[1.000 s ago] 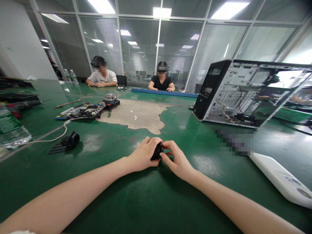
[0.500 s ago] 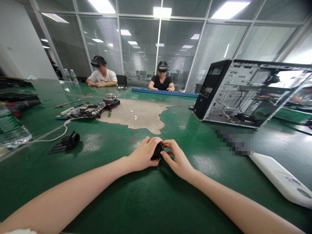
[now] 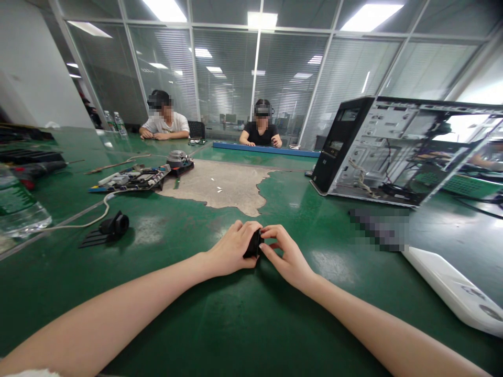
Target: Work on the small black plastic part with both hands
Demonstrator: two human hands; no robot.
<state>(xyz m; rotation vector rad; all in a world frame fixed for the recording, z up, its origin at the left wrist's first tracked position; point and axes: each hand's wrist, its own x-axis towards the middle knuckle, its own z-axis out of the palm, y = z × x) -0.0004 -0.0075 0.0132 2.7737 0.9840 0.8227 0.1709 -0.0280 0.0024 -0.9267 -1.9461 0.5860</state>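
Note:
A small black object point(image 3: 252, 246), boxy and dark, is held between my hands just above the green tabletop point(image 3: 251, 319); its exact kind is too unclear to name. My left hand point(image 3: 234, 246) wraps over it from the left, fingers on top and thumb below. From the right, the thumb and fingertips of my right hand point(image 3: 286, 256) pinch at its near end. Part of the object is hidden behind the left fingers. To the left lies a black plastic piece point(image 3: 113, 225) with a round end and several prongs.
An open computer case point(image 3: 341, 152) stands at the right, near a long white device point(image 3: 451, 283). On the left are a circuit board point(image 3: 133, 178), a pale cable point(image 3: 106, 207) and a water bottle point(image 3: 19, 204). Two people sit across the table behind a blue bar point(image 3: 267, 149).
My hands and the black object have hardly moved. Across the table, the person in black has raised one hand slightly.

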